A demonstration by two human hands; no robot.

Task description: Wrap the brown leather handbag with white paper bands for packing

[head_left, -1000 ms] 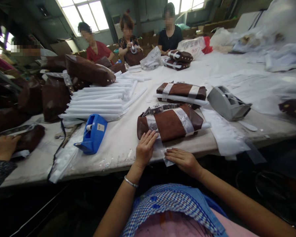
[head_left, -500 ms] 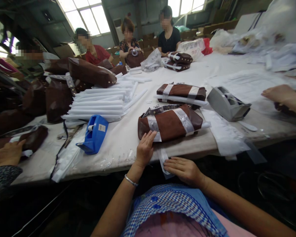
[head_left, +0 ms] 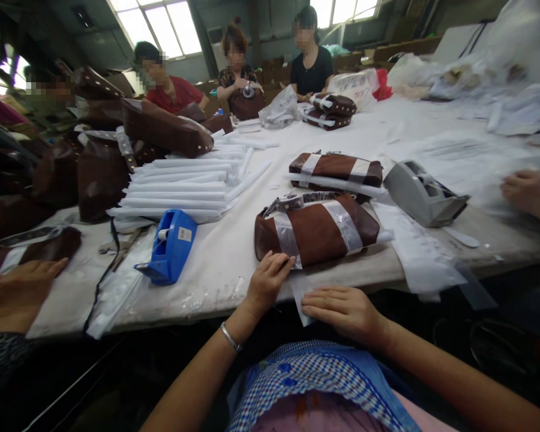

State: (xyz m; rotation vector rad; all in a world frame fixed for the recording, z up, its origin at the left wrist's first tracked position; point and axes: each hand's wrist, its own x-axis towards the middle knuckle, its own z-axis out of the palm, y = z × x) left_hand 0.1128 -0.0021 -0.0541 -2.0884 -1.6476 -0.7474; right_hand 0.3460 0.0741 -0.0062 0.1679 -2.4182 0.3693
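Observation:
A brown handbag [head_left: 315, 234] lies on its side at the table's front edge, with two shiny clear plastic bands [head_left: 344, 225] wrapped round it. My left hand [head_left: 267, 279] is at its lower left edge, fingers bent and pressed together on the end of the left plastic band. A pale, flat strip [head_left: 300, 294] hangs over the table edge below the bag. Across its lower end lies my right hand [head_left: 346, 313], fingers stretched out flat; its thumb is hidden. Just behind is a second wrapped brown bag [head_left: 333, 169] with a white roll along its front.
A blue tape dispenser [head_left: 168, 247] stands left, a grey tape dispenser [head_left: 425, 195] right. White paper rolls [head_left: 175, 186] are stacked near piled brown bags [head_left: 101, 174]. Co-workers' hands [head_left: 22, 291] show at both sides; several people sit across the white table [head_left: 225, 252].
The left hand's fingers have bent and drawn together at the band's end. My right hand stays on the pale strip. The co-worker's hand at left has shifted on its bag; the view has moved slightly.

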